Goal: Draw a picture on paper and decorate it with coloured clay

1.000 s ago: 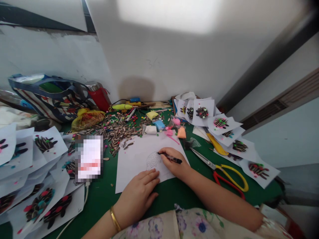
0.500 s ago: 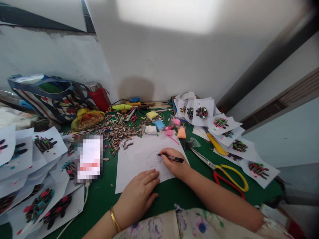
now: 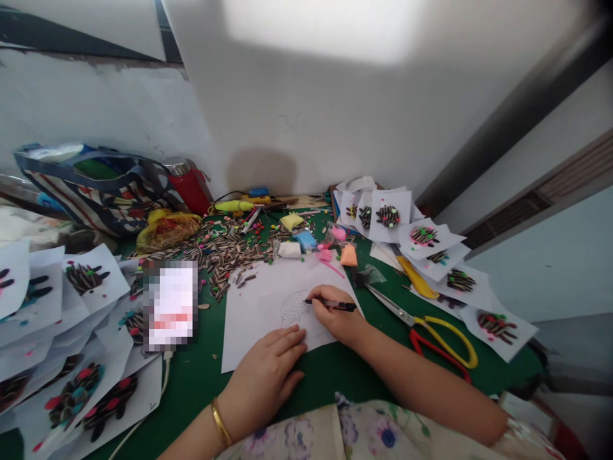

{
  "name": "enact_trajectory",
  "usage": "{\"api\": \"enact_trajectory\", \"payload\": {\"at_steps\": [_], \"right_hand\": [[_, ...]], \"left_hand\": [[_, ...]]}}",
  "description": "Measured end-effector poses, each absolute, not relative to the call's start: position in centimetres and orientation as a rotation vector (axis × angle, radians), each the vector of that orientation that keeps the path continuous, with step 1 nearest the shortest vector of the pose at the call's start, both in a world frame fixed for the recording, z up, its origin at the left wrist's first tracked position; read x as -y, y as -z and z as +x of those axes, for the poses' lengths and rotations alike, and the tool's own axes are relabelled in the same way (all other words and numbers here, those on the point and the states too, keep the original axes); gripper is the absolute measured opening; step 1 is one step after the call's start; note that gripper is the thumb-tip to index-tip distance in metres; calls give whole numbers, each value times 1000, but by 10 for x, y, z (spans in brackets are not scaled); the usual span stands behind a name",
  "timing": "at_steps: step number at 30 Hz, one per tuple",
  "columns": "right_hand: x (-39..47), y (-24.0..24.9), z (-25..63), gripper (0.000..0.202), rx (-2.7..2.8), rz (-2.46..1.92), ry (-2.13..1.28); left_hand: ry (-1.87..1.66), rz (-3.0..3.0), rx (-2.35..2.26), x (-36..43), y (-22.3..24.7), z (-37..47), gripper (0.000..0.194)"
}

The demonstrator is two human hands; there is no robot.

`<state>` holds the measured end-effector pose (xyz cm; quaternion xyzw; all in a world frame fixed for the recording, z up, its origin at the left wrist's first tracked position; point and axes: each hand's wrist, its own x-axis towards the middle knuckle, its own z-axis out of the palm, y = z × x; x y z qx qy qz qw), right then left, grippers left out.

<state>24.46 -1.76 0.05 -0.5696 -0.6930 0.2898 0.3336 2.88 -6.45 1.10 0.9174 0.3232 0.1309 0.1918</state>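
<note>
My right hand (image 3: 338,314) grips a dark pen (image 3: 338,305), its tip at the right edge of a small dotted drawing (image 3: 294,308). The drawing is on a white sheet of paper (image 3: 261,300) lying on the green tabletop (image 3: 201,390). My left hand (image 3: 272,361) rests flat across the sheet's lower edge, just below the drawing, with fingers stretched out and a gold bracelet on the wrist. Right of my right hand lies a pair of scissors (image 3: 412,319) with one yellow and one red handle loop.
Sunflower seeds (image 3: 225,262) are scattered beyond the sheet, with packs of coloured clay (image 3: 305,240). Seed-decorated cards spread at left (image 3: 96,281) and right (image 3: 460,281). A lit phone (image 3: 171,305) with a cable, a red flask (image 3: 188,185), a bag (image 3: 105,191) and a yellow-handled knife (image 3: 416,275) surround them.
The pen tip has shifted very slightly right and down along the drawing's edge. My left hand and the sheet look the same.
</note>
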Motion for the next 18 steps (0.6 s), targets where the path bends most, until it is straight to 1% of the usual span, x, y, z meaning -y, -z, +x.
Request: {"api": "enact_trajectory", "payload": {"at_steps": [18], "right_hand": [[20, -5, 244, 19, 1807, -1505, -752]], "left_hand": [[-366, 2570, -910, 64, -12, 29, 42]]}}
